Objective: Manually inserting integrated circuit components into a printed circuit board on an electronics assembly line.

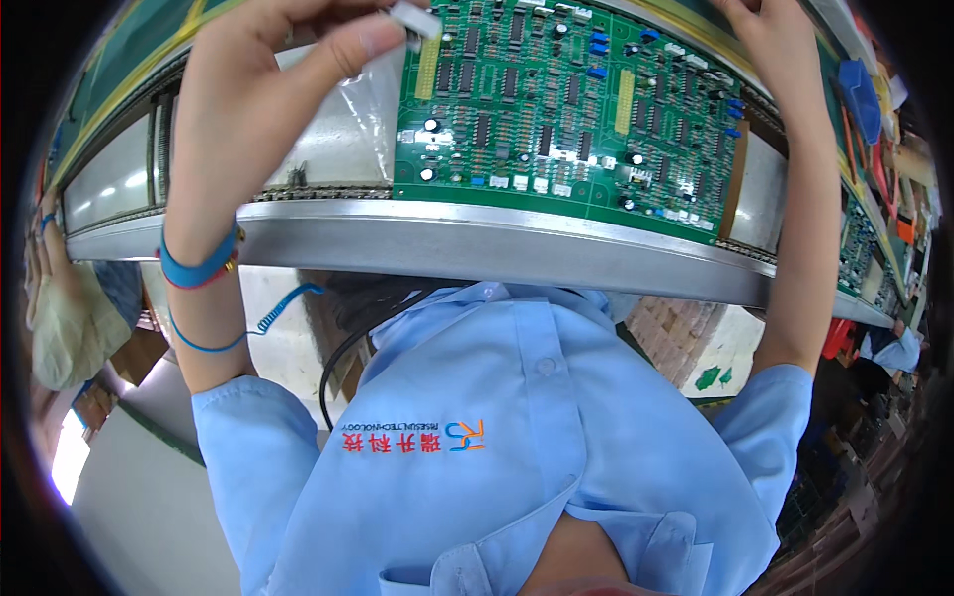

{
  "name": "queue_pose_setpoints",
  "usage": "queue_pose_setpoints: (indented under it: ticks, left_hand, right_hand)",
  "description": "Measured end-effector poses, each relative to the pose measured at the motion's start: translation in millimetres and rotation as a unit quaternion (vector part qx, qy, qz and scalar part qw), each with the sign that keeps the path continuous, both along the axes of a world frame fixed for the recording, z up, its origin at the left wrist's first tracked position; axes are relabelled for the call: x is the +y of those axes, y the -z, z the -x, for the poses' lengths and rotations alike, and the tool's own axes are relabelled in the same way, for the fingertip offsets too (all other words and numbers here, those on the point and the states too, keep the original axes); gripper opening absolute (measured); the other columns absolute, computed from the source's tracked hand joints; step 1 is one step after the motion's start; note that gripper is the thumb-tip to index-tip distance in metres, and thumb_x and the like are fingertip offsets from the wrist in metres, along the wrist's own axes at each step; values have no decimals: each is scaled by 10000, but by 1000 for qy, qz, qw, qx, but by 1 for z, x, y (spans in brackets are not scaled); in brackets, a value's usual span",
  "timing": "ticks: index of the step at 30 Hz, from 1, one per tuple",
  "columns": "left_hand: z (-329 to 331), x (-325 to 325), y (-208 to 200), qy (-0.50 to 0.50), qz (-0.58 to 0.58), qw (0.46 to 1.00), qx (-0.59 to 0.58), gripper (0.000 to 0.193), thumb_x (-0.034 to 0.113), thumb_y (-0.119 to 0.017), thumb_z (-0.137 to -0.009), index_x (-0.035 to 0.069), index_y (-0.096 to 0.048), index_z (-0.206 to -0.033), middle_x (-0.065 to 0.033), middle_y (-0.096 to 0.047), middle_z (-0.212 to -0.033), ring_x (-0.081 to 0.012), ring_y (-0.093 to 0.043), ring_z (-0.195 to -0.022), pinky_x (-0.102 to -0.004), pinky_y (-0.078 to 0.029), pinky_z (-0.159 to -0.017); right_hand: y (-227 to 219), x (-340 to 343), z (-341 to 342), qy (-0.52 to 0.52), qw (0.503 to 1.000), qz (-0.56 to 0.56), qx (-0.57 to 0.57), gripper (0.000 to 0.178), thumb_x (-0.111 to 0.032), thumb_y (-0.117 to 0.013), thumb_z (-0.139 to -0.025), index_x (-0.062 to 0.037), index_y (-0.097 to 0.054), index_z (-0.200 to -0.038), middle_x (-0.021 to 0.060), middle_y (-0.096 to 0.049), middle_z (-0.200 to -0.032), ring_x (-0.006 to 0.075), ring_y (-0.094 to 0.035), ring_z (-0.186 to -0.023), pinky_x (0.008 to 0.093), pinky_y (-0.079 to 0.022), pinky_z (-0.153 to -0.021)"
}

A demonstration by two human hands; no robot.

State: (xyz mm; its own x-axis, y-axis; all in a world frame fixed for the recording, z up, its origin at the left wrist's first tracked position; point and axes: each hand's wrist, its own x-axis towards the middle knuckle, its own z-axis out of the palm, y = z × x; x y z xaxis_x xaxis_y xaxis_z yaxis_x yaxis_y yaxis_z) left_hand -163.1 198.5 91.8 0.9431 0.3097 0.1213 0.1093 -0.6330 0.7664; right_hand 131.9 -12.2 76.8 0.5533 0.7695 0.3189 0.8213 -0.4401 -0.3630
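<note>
Between the thumb and fingers of my left hand (pixel 243 89) is a small white plastic connector (pixel 414 20), held over the upper left corner of a green circuit board (pixel 594 202). The board carries many chips, capacitors, yellow strips and blue and white parts. My right hand (pixel 780 45) reaches past the board's far right corner. Its fingertips run out at the upper edge, so what they touch is hidden. Around my left wrist sits a blue wrist strap (pixel 199 270) with a coiled cord (pixel 283 310).
A metal rail (pixel 497 238) runs along the near side of the board. Clear plastic film (pixel 368 114) lies left of the board. Right of it are a blue bin (pixel 860 99) and another green board (pixel 857 243). Other people (pixel 75 328) are at the far left and right.
</note>
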Motion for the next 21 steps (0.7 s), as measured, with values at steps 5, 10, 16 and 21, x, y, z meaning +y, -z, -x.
queue_pose_setpoints:
  ticks: [5,10,16,21]
  left_hand:
    - [13,-33,-7,27,-43,997,54,125,30,-682,-836,-25,-615,-926,-52,-631,-949,-137,-547,-877,-263,-441,-831]
    - [23,-52,-4,-19,-7,1000,9,154,40,-706,-790,-3,-618,-909,-38,-655,-892,-115,-611,-800,-260,-487,-756]
    - [24,-50,-1,-29,19,999,0,182,78,-717,-822,6,-654,-977,-36,-613,-855,-116,-531,-729,-244,-454,-721]
    - [23,-52,-3,-44,-5,999,26,182,72,-722,-803,27,-669,-971,-50,-584,-804,-138,-527,-699,-253,-441,-697]
  right_hand:
    - [24,3,-16,-34,999,0,-2,221,-85,-670,-812,3,-668,-1015,138,-632,-900,253,-618,-818,315,-483,-754]
    - [26,1,-14,-8,999,-16,29,144,-91,-672,-801,18,-664,-896,139,-608,-847,267,-609,-791,339,-474,-716]
    - [24,-6,-15,-12,1000,-3,-8,154,-101,-676,-788,18,-676,-885,140,-620,-855,282,-614,-805,347,-476,-730]
    - [24,-12,-18,-9,1000,2,1,151,-98,-668,-790,21,-683,-881,144,-637,-869,283,-622,-827,348,-480,-743]
